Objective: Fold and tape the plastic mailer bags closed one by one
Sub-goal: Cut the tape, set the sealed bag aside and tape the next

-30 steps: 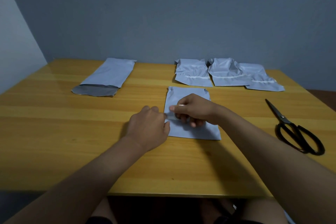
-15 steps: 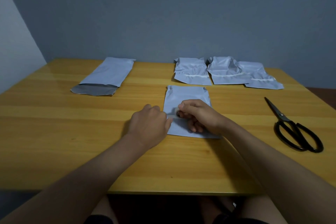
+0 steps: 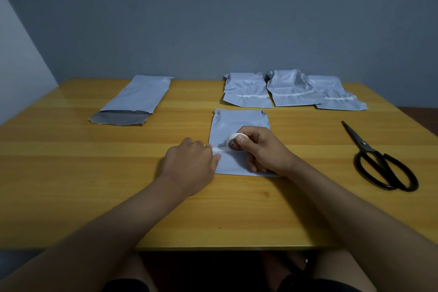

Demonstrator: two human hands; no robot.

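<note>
Tape roll (image 3: 237, 144) now farther right, strip along mailer (image 3: 239, 123).

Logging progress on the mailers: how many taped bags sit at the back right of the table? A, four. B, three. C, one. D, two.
B: three folded bags, each with a white tape strip, lie along the table's back right edge.

Your left hand (image 3: 189, 163): knuckles up, fingers curled down, pressing flat.
Your right hand (image 3: 259, 149): thumb and fingers pinching.
</note>
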